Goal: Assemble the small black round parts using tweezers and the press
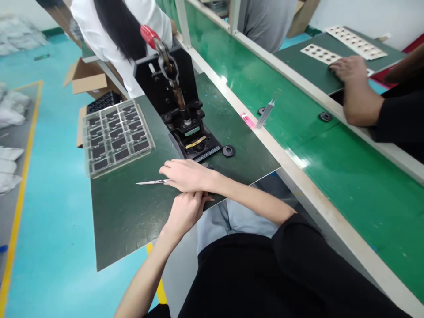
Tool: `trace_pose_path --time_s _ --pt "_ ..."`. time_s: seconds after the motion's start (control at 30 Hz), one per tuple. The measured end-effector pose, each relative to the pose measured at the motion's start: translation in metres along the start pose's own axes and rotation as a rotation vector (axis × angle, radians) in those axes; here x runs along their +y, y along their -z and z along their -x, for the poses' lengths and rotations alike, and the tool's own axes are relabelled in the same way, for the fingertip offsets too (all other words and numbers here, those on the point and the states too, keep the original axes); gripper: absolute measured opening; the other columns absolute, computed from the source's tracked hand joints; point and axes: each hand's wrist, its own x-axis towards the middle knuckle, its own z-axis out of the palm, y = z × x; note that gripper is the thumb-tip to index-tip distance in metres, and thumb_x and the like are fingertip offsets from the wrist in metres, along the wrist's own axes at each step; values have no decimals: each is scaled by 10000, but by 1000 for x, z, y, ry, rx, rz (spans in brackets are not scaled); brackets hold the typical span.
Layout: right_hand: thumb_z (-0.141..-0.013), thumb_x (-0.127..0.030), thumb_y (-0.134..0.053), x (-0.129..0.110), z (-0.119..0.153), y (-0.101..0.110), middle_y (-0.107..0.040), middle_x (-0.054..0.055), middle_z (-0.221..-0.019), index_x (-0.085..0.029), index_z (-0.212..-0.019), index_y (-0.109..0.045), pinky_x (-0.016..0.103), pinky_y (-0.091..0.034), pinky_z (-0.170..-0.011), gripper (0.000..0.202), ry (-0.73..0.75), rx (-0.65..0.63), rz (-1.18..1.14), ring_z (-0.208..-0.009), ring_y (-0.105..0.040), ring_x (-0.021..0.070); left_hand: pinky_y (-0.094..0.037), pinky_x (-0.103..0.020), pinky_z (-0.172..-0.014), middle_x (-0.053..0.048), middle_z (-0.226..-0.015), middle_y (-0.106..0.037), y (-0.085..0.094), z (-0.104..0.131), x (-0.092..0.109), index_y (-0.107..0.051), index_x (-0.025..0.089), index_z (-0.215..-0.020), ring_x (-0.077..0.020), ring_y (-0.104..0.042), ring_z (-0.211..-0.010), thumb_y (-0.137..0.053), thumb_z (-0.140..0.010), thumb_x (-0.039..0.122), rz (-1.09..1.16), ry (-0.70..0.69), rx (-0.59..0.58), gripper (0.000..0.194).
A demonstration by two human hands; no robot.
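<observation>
My right hand (pixel 188 174) is closed around a pair of pointed silver tweezers (pixel 150 182), whose tips stick out to the left above the green tabletop (pixel 132 221). Just below it, my left hand (pixel 186 210) has curled fingers near the table's front edge, partly under my right wrist; whatever they hold is hidden. In front of both hands stands a black press fixture (pixel 185 119) with a red-handled toggle clamp (pixel 149 36). A yellow strip (pixel 196 142) lies in its base. Beside the base rests a black round part (pixel 228 151). Another dark piece is mostly covered by my right forearm.
A clear plastic tray (pixel 117 137) of dark parts sits at the table's left. To the right runs a green conveyor (pixel 314 154) carrying a black round part (pixel 325 116). Across it, another person's hand (pixel 351 70) touches a perforated white sheet. Someone in white sits ahead.
</observation>
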Motion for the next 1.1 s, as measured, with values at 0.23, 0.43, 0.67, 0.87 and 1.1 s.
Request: trace_pose_path --time_s 0.23,0.43,0.67,0.87,1.1 --pt "-1006 -225 -522 28 168 5 -791 34 -970 -223 -998 -732 317 -584 -785 211 -475 718 -146 -855 -738 169 -466 -292 -555 -67 -866 -650 16 -5 6 -581 191 -897 -213 -665 -713 -430 -1057 224 -83 -66 -116 223" --pt "-871 -243 -629 137 266 52 -755 85 -763 -218 -793 -731 351 -497 -610 131 -772 754 245 -605 -644 196 -466 -276 -573 -37 -864 -664 15 -6 -1 -536 214 -882 -182 -662 -718 -451 -1050 225 41 -94 -72 189" --pt "-794 -240 -789 252 196 84 -760 -13 -1066 -253 -1013 -758 474 -578 -920 222 -677 675 101 -1025 -733 237 -477 -256 -594 0 -817 -674 16 -15 -7 -501 236 -879 -149 -653 -662 -410 -1029 207 397 -87 20 178" --pt "-822 -331 -761 253 204 70 -780 69 -931 -184 -965 -795 347 -550 -919 207 -745 716 29 -914 -734 171 -465 -231 -582 21 -720 -642 27 -29 -12 -555 220 -819 -120 -581 -590 -523 -974 229 641 -16 20 159" --pt "-922 -348 -694 127 255 34 -807 88 -969 -212 -979 -795 334 -612 -763 178 -754 880 -39 -821 -758 193 -496 -204 -580 4 -737 -637 11 -74 1 -601 186 -897 -100 -570 -625 -707 -889 406 1112 17 -72 244"
